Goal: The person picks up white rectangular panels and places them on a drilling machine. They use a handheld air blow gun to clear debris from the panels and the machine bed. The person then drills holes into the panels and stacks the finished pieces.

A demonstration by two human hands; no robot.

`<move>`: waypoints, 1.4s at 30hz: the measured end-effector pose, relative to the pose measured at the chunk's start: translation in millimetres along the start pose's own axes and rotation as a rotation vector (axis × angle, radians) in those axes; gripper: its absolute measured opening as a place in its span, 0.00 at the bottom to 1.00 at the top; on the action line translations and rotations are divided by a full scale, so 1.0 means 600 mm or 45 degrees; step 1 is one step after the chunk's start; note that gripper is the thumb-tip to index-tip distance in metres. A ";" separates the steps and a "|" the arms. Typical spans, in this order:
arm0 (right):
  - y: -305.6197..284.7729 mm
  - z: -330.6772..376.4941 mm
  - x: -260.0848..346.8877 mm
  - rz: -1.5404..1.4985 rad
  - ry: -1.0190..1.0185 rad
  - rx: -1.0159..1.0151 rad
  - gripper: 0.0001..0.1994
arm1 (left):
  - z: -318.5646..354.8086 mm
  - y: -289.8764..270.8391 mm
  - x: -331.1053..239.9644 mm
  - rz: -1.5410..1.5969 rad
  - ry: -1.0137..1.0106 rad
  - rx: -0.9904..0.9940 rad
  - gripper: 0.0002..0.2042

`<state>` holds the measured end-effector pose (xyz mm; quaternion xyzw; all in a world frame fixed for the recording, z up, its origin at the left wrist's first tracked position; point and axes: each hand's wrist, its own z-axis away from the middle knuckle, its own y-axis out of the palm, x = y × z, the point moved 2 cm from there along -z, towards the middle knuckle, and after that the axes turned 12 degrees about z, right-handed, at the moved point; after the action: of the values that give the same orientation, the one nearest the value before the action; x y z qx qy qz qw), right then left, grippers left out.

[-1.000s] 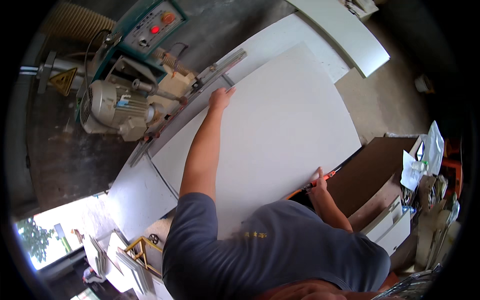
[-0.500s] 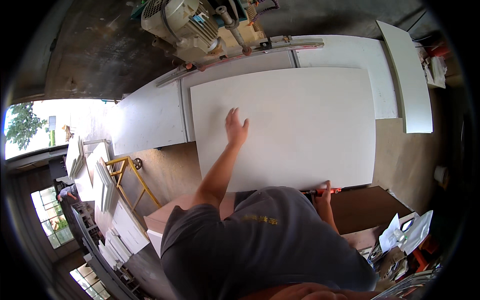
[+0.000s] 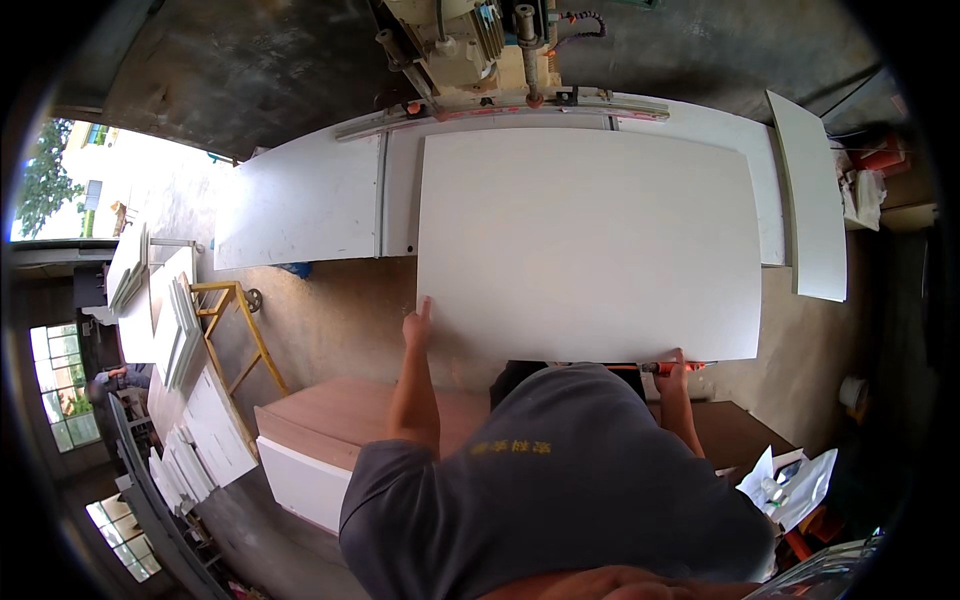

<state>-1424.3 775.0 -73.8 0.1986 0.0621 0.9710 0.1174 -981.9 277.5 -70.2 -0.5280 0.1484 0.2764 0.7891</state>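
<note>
Against left hand [image 3: 417,326], white panel [image 3: 590,240]

White board [image 3: 590,240] in two hands
Left hand [image 3: 417,326] grips its left edge; right hand [image 3: 676,374], its near edge, beside a red object [image 3: 698,366].

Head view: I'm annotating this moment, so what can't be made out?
In the head view:
White panel: underside hidden by its upper face.
Red object: partly covered by right hand; kind unclear.
Left hand: some fingers hidden by the panel.
Motor: cut off by the upper edge.
</note>
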 end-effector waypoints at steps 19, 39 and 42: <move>0.002 -0.109 0.123 1.355 -0.578 0.638 0.16 | -0.081 0.115 -0.053 0.177 0.082 0.079 0.39; 0.003 -0.123 0.125 0.431 0.137 -0.007 0.14 | -0.024 0.091 -0.100 0.675 0.135 0.148 0.28; 0.034 -0.068 0.126 0.842 -0.178 -0.174 0.14 | -0.047 0.101 -0.072 0.490 0.142 0.124 0.29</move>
<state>-1512.0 771.5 -79.7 0.2657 -0.0789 0.9425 -0.1866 -1051.0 257.1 -104.3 -0.4657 0.3032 0.3849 0.7369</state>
